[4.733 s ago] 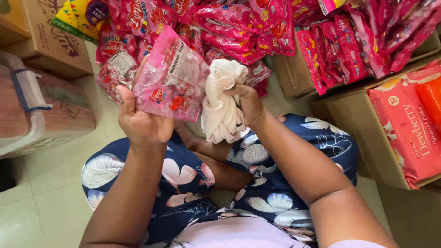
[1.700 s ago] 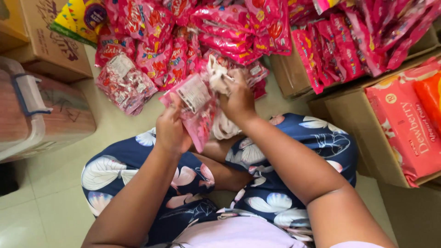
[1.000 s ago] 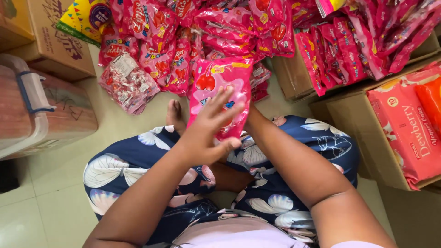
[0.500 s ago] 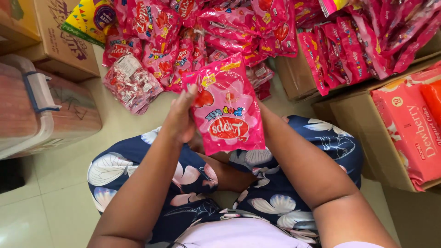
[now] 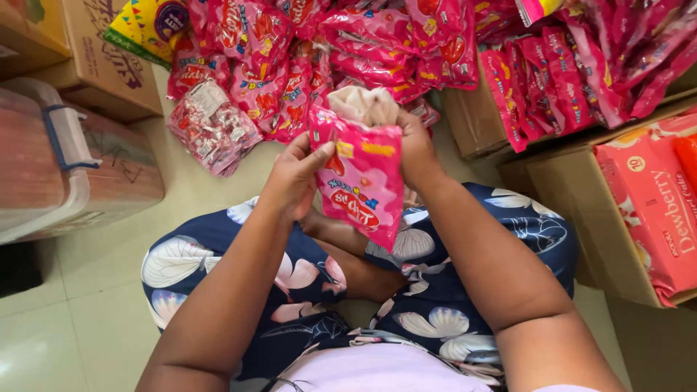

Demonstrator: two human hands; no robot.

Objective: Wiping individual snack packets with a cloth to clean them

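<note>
My left hand (image 5: 294, 178) grips the left edge of a pink candy bag (image 5: 361, 181) held upright over my lap. My right hand (image 5: 415, 149) holds the bag's right edge near the top and also clutches a crumpled white cloth (image 5: 364, 105) that sticks out above the bag. The bag's printed face is turned towards me, upside down. Below it lies my lap in a dark blue skirt with white flowers (image 5: 290, 268).
A heap of pink and red candy bags (image 5: 348, 51) lies ahead. A clear bag of wrapped sweets (image 5: 210, 127) rests on the floor at left. Cardboard boxes (image 5: 102, 65) and a plastic bin (image 5: 65, 167) stand left; boxes of pink packs (image 5: 653, 210) stand right.
The pink bag has been turned over between my hands, so its print now reads upside down. The white cloth, hidden behind the bag half a second ago, shows above its top edge.
</note>
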